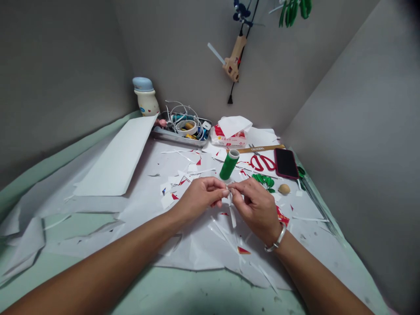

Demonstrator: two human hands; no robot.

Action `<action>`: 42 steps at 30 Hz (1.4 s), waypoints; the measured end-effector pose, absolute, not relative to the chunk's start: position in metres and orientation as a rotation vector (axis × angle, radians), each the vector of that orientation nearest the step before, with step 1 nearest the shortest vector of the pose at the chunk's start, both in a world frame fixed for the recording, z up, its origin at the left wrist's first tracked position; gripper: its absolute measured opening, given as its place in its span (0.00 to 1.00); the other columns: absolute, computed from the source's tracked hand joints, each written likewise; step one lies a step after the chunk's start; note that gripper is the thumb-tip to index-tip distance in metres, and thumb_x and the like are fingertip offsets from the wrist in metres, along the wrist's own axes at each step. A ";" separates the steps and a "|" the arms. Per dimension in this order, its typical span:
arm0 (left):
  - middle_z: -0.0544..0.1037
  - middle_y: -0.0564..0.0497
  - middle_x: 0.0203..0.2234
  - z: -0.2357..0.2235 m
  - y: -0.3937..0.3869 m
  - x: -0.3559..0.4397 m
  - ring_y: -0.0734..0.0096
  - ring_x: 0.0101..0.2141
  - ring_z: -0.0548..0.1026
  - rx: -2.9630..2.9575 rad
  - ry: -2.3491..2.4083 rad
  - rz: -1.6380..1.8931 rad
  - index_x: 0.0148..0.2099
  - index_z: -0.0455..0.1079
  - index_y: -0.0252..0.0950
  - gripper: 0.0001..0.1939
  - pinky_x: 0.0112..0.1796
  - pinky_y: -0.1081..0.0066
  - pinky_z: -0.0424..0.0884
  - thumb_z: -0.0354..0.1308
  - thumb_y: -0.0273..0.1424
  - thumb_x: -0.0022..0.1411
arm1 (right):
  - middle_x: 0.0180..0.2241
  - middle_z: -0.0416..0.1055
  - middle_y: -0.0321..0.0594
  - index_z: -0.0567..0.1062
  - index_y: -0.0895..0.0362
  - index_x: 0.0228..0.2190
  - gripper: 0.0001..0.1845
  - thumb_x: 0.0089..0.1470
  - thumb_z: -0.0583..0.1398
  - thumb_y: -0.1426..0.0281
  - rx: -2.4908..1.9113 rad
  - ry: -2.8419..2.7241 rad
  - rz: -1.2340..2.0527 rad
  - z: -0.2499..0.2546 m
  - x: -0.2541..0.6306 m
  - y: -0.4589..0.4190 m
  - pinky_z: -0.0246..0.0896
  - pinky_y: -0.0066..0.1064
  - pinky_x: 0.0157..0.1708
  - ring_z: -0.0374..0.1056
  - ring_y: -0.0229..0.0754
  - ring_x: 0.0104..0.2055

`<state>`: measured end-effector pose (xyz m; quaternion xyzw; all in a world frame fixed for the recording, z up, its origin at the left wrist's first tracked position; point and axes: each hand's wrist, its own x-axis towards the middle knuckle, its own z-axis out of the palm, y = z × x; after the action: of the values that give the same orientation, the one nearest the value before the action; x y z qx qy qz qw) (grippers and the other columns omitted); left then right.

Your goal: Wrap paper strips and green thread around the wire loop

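My left hand and my right hand meet over the middle of the table, thumb and forefinger pinched on each. Something small and pale sits between their fingertips, too small to name. Just below them shows a narrow white paper strip; whether it hangs from the fingers or lies on the table, I cannot tell. Behind the fingertips a spool of green thread stands upright. Green leaf-shaped pieces lie behind my right hand, beside a small tan ball.
White sheets with paper scraps cover much of the table. Red-handled scissors, a phone and a wooden ruler lie back right. A metal tray, tissue pack and jar stand behind. A glue gun hangs above.
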<state>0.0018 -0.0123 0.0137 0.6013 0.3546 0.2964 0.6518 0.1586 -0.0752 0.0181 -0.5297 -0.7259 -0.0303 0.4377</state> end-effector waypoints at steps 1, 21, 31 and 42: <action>0.71 0.56 0.17 0.014 -0.012 0.002 0.79 0.20 0.66 1.366 0.801 0.675 0.34 0.71 0.35 0.07 0.24 0.76 0.59 0.61 0.34 0.55 | 0.28 0.72 0.38 0.77 0.55 0.34 0.09 0.57 0.56 0.75 -1.316 -1.806 -0.076 0.018 0.159 -0.075 0.64 0.29 0.32 0.68 0.37 0.30; 0.73 0.54 0.20 0.008 -0.009 0.001 0.77 0.23 0.68 1.265 0.796 0.658 0.33 0.72 0.35 0.05 0.26 0.74 0.60 0.62 0.32 0.55 | 0.33 0.72 0.39 0.77 0.56 0.37 0.10 0.56 0.57 0.75 -1.296 -1.876 -0.049 0.009 0.163 -0.074 0.63 0.27 0.33 0.69 0.36 0.33; 0.72 0.55 0.18 0.006 -0.007 0.001 0.79 0.21 0.67 1.292 0.795 0.682 0.33 0.74 0.35 0.06 0.25 0.74 0.59 0.63 0.32 0.54 | 0.30 0.69 0.37 0.73 0.58 0.36 0.07 0.54 0.57 0.76 -1.333 -1.822 0.076 0.009 0.161 -0.074 0.61 0.27 0.30 0.64 0.35 0.29; 0.73 0.55 0.20 0.007 -0.007 0.002 0.77 0.23 0.67 1.300 0.813 0.713 0.34 0.76 0.36 0.06 0.27 0.74 0.60 0.61 0.32 0.55 | 0.35 0.74 0.41 0.75 0.56 0.41 0.12 0.57 0.56 0.76 -1.269 -1.823 0.007 0.007 0.161 -0.074 0.66 0.31 0.38 0.70 0.39 0.37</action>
<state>0.0021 -0.0074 0.0073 0.5752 0.3598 0.3157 0.6633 0.1611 -0.0736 0.0066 -0.5119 -0.7355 0.0026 0.4439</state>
